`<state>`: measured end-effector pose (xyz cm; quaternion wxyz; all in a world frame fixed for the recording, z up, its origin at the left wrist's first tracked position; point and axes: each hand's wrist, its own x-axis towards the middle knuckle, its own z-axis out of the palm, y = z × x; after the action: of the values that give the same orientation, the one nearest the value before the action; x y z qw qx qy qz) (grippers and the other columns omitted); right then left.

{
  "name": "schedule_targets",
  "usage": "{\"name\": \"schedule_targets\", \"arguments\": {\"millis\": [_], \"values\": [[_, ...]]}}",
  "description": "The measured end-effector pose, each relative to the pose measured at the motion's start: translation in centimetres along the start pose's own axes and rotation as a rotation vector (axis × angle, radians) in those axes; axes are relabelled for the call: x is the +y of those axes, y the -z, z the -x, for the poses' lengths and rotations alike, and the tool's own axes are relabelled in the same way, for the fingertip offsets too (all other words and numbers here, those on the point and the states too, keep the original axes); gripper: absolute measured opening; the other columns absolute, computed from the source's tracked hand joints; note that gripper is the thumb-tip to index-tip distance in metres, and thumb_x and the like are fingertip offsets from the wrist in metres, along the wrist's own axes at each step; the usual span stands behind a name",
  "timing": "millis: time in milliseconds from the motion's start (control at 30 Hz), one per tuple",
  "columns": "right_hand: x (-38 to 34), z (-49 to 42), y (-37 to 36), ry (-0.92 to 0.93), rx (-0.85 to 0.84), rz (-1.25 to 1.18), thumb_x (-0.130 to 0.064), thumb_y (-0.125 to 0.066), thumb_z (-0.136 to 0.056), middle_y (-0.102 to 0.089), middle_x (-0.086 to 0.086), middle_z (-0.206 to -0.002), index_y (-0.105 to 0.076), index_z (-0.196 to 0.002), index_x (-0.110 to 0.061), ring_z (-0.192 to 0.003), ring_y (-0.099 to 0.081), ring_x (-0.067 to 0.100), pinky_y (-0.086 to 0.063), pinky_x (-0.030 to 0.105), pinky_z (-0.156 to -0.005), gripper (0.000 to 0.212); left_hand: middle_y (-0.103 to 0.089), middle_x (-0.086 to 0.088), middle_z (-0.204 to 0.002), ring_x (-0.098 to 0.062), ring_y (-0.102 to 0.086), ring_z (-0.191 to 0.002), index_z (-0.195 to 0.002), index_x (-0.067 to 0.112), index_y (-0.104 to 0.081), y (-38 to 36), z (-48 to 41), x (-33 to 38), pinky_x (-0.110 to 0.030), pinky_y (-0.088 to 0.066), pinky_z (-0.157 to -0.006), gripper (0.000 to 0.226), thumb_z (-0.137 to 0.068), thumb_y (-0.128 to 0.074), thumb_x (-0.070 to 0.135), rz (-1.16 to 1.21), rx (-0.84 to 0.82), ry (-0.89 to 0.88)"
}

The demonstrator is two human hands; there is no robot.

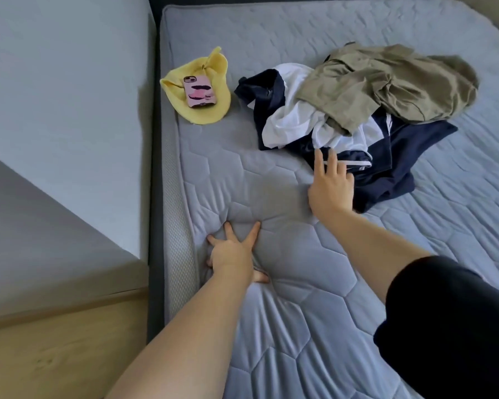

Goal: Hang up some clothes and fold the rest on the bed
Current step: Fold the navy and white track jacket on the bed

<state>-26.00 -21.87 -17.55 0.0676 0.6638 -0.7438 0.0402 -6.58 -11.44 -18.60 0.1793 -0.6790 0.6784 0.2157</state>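
Note:
A heap of clothes lies on the grey quilted mattress (271, 312): an olive-green garment (386, 82) on top, a white one (294, 110) under it, and a navy garment with white trim (401, 156) at the bottom. My right hand (330, 185) reaches out with straight fingers, the fingertips touching the navy garment's near edge. My left hand (232, 251) presses flat on the mattress near its left edge, fingers spread, and the surface dents under it.
A yellow cloth (211, 110) lies at the mattress's left side with a pink-cased phone (198, 92) on it. A dark bed frame (155, 168) runs along the left, beside a pale wall and wooden floor (55, 355).

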Motion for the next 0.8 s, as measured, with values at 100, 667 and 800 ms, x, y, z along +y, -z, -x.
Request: {"name": "schedule_targets", "arguments": {"millis": [100, 667, 800], "values": [[-2.0, -3.6, 0.8, 0.097, 0.032, -0.007, -0.013, -0.059, -0.085, -0.002, 0.015, -0.158, -0.006, -0.151, -0.021, -0.128, -0.031, 0.035, -0.037, 0.045, -0.1, 0.085, 0.013, -0.024, -0.154, -0.055, -0.012, -0.136, -0.143, 0.053, 0.014, 0.4, -0.2, 0.1, -0.057, -0.037, -0.103, 0.119, -0.062, -0.072, 0.069, 0.006, 0.023, -0.031], [-7.3, -6.8, 0.0, 0.162, -0.296, 0.059, -0.003, -0.046, -0.09, -0.062, 0.012, -0.111, -0.051, -0.124, -0.008, -0.103, -0.059, 0.032, -0.044, 0.038, -0.069, 0.035, 0.002, -0.035, -0.148, -0.053, -0.022, -0.134, -0.145, 0.05, 0.013, 0.8, -1.5, 0.3, -0.06, -0.036, -0.101, 0.121, -0.063, -0.075, 0.066, -0.054, -0.048, -0.082], [-7.2, -1.3, -1.7, 0.168, -0.167, -0.379, -0.001, -0.046, -0.081, -0.062, 0.012, -0.08, -0.047, -0.075, -0.012, -0.072, -0.053, 0.029, -0.032, 0.03, -0.059, 0.013, 0.0, -0.035, -0.148, -0.051, -0.029, -0.131, -0.144, 0.046, 0.019, 0.0, -1.5, -0.3, -0.057, -0.039, -0.099, 0.127, -0.059, -0.071, 0.072, -0.056, 0.036, -0.101]]}}
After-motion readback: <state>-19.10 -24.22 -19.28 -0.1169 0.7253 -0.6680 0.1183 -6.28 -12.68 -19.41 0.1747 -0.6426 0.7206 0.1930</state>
